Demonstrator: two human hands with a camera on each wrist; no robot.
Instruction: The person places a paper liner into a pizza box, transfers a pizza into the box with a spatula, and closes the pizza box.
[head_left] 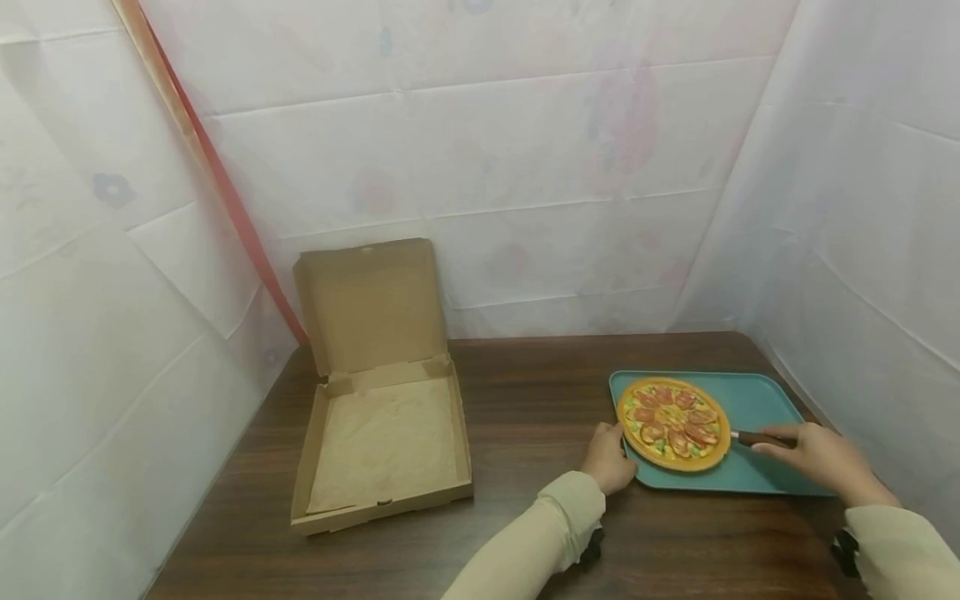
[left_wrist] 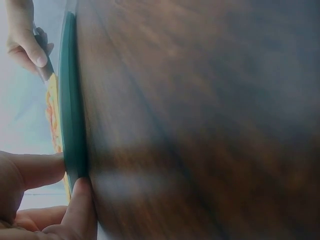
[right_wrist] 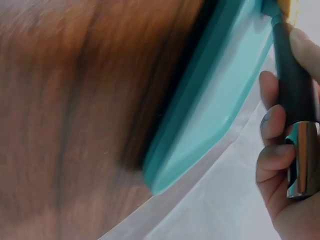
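A round toy-like pizza [head_left: 672, 423] with an orange crust lies toward the left of the teal tray [head_left: 765, 392]. My right hand [head_left: 821, 458] grips the dark handle [right_wrist: 292, 75] of a pizza server, whose metal neck runs to the crust; its blade is hidden beneath the pizza. In the right wrist view, the fingers curl round this handle and its shiny end cap. At the tray's left front side is my left hand [head_left: 609, 461]. Its thumb and fingers pinch the tray rim [left_wrist: 74, 100] in the left wrist view, close beside the pizza.
On the left of the brown wooden table [head_left: 525, 417], an open cardboard pizza box [head_left: 390, 450] stands with its lid [head_left: 375, 308] raised against the back sheet. White patterned sheets [head_left: 487, 167] enclose the table at the back and both sides.
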